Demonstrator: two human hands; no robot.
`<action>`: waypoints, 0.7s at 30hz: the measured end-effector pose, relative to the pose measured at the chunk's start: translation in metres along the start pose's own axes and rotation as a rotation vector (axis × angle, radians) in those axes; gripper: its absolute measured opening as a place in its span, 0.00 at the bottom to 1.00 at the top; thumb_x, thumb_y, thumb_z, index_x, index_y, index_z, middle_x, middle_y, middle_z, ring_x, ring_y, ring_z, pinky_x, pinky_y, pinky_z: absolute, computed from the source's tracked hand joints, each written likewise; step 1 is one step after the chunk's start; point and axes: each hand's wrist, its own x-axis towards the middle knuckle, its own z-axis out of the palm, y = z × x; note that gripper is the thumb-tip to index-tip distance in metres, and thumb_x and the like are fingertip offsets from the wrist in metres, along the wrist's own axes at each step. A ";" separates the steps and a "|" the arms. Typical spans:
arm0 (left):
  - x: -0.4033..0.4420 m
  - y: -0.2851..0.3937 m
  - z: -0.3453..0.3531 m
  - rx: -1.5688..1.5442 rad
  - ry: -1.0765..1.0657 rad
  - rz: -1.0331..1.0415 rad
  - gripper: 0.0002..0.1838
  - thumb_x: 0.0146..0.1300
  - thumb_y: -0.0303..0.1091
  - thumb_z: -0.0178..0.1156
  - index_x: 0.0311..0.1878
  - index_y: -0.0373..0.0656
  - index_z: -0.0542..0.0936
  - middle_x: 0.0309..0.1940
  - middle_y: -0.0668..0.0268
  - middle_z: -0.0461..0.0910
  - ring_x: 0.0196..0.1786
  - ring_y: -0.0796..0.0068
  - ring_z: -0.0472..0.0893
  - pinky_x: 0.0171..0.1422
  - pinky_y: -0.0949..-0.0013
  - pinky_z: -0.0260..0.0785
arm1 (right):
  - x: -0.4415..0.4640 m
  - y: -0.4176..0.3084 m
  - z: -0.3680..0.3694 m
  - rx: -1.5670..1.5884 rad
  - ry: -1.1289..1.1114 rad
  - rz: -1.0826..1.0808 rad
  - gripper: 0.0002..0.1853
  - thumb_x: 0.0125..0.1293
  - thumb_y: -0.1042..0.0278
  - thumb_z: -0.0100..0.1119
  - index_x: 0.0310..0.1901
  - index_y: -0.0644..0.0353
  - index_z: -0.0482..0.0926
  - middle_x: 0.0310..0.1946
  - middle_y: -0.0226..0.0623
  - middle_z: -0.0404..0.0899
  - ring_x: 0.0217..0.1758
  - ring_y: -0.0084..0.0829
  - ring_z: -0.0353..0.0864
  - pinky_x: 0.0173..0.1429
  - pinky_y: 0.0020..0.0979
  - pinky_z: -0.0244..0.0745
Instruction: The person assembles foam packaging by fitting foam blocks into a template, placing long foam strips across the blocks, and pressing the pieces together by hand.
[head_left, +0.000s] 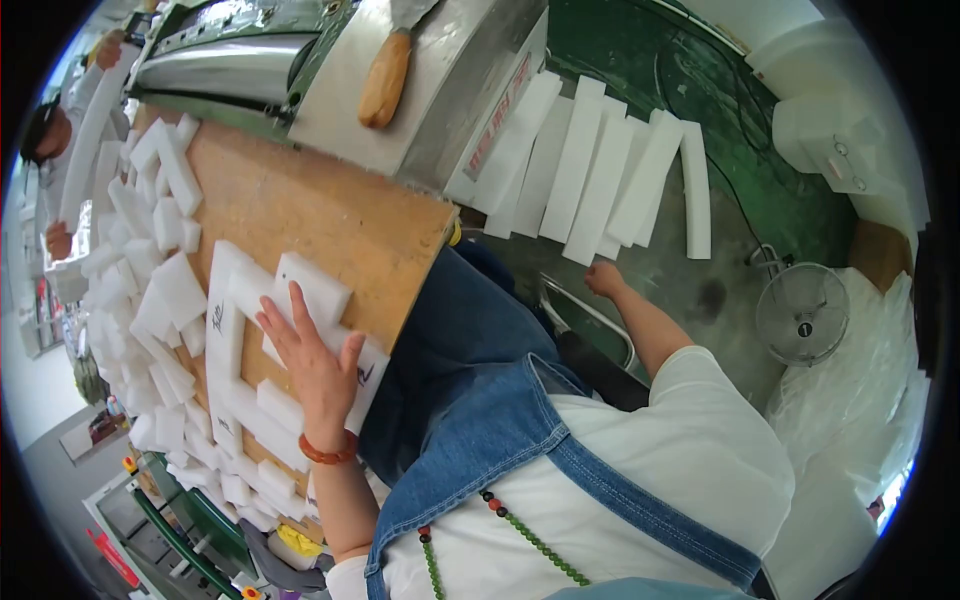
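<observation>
My left hand (pixel 312 370) is over the wooden table, fingers spread, palm down on or just above white foam pieces (pixel 310 290), some with black handwriting. Under and beside it, a long white foam strip (pixel 226 350) and shorter blocks lie in a frame-like layout. My right hand (pixel 603 279) is stretched out to the right, fingers curled, at the lower end of a row of long white foam strips (pixel 600 190). Whether it grips one of them is hard to make out.
Many loose white foam blocks (pixel 140 290) pile along the table's (pixel 330 215) far side. A metal box holds a wooden-handled scraper (pixel 385 78) beside a roller machine (pixel 225 72). Another person (pixel 75 130) holds a long foam strip at far left. A fan (pixel 803 314) stands right.
</observation>
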 end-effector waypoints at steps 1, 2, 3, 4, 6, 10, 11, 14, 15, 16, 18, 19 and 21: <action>0.001 0.003 0.001 0.011 0.003 0.006 0.49 0.57 0.66 0.58 0.75 0.48 0.55 0.76 0.46 0.40 0.77 0.39 0.40 0.76 0.43 0.40 | 0.005 -0.002 0.002 -0.018 -0.005 0.003 0.13 0.53 0.63 0.55 0.33 0.61 0.84 0.34 0.46 0.83 0.38 0.52 0.81 0.43 0.43 0.76; 0.001 0.006 0.002 0.018 -0.005 -0.001 0.49 0.57 0.66 0.58 0.75 0.48 0.55 0.76 0.46 0.39 0.77 0.39 0.39 0.76 0.43 0.40 | 0.009 -0.006 0.004 -0.036 -0.009 0.004 0.12 0.53 0.63 0.55 0.33 0.61 0.84 0.35 0.46 0.83 0.38 0.52 0.81 0.44 0.43 0.76; 0.002 0.008 0.002 0.025 -0.009 -0.009 0.48 0.58 0.65 0.58 0.75 0.49 0.55 0.76 0.46 0.39 0.77 0.39 0.39 0.76 0.43 0.39 | 0.017 -0.006 0.009 -0.026 -0.007 -0.005 0.12 0.53 0.63 0.55 0.33 0.61 0.84 0.35 0.46 0.83 0.38 0.52 0.81 0.44 0.43 0.76; 0.003 0.009 0.001 0.031 -0.010 -0.019 0.48 0.58 0.65 0.58 0.75 0.49 0.55 0.76 0.46 0.38 0.77 0.38 0.38 0.76 0.43 0.39 | 0.028 -0.005 0.018 -0.056 0.052 -0.067 0.12 0.53 0.63 0.55 0.32 0.61 0.83 0.32 0.45 0.83 0.35 0.49 0.81 0.41 0.43 0.76; 0.005 0.012 0.000 0.048 0.012 -0.037 0.48 0.58 0.65 0.57 0.75 0.49 0.56 0.76 0.46 0.38 0.77 0.38 0.38 0.76 0.43 0.39 | 0.060 -0.009 0.037 -0.072 0.117 -0.160 0.13 0.53 0.62 0.57 0.35 0.61 0.81 0.31 0.46 0.83 0.33 0.47 0.81 0.40 0.42 0.76; 0.005 0.015 -0.004 0.026 -0.035 -0.048 0.48 0.58 0.65 0.58 0.75 0.48 0.56 0.76 0.45 0.38 0.77 0.36 0.38 0.76 0.43 0.38 | 0.104 -0.057 0.039 0.222 -0.071 -0.036 0.22 0.52 0.62 0.62 0.48 0.64 0.74 0.38 0.50 0.81 0.40 0.47 0.80 0.43 0.42 0.77; 0.006 0.016 -0.004 0.032 -0.043 -0.050 0.48 0.57 0.64 0.59 0.75 0.48 0.57 0.76 0.45 0.38 0.76 0.36 0.38 0.76 0.42 0.38 | 0.116 -0.074 0.036 0.288 -0.122 0.004 0.25 0.52 0.62 0.63 0.51 0.64 0.73 0.39 0.51 0.80 0.41 0.48 0.80 0.44 0.42 0.77; 0.006 0.020 -0.005 0.081 -0.021 -0.103 0.47 0.56 0.61 0.62 0.74 0.49 0.59 0.76 0.44 0.38 0.76 0.36 0.38 0.76 0.42 0.38 | 0.153 -0.118 0.033 0.451 -0.203 0.126 0.35 0.51 0.63 0.67 0.60 0.66 0.68 0.45 0.54 0.79 0.46 0.48 0.80 0.47 0.43 0.78; 0.010 0.020 -0.005 0.085 -0.061 -0.106 0.46 0.55 0.59 0.64 0.73 0.49 0.60 0.76 0.44 0.39 0.76 0.36 0.38 0.76 0.42 0.38 | 0.166 -0.126 0.036 0.523 -0.196 0.149 0.38 0.51 0.63 0.68 0.64 0.67 0.66 0.46 0.55 0.79 0.48 0.48 0.80 0.48 0.43 0.78; 0.012 0.020 -0.007 0.121 -0.026 -0.118 0.46 0.55 0.59 0.64 0.73 0.49 0.60 0.76 0.44 0.39 0.76 0.36 0.38 0.76 0.42 0.38 | 0.190 -0.127 0.052 0.614 -0.164 0.151 0.40 0.51 0.64 0.69 0.66 0.66 0.63 0.47 0.56 0.77 0.47 0.47 0.79 0.43 0.44 0.79; 0.015 0.022 -0.008 0.103 -0.028 -0.122 0.46 0.54 0.57 0.65 0.73 0.49 0.61 0.76 0.44 0.39 0.76 0.36 0.38 0.76 0.42 0.38 | 0.242 -0.127 0.085 0.796 -0.100 0.148 0.45 0.52 0.67 0.71 0.70 0.64 0.56 0.49 0.57 0.73 0.45 0.47 0.77 0.35 0.46 0.79; 0.014 0.024 -0.007 0.086 -0.041 -0.123 0.46 0.53 0.56 0.66 0.73 0.50 0.61 0.76 0.45 0.39 0.76 0.36 0.37 0.76 0.42 0.38 | 0.249 -0.141 0.086 0.804 -0.118 0.132 0.45 0.52 0.67 0.71 0.70 0.64 0.56 0.49 0.57 0.73 0.45 0.47 0.77 0.35 0.46 0.79; 0.012 0.025 -0.005 0.082 -0.063 -0.131 0.46 0.53 0.55 0.67 0.72 0.50 0.61 0.76 0.45 0.39 0.76 0.36 0.37 0.76 0.42 0.38 | 0.258 -0.157 0.093 0.834 0.054 0.165 0.46 0.50 0.69 0.71 0.68 0.69 0.56 0.52 0.57 0.73 0.51 0.49 0.76 0.49 0.44 0.75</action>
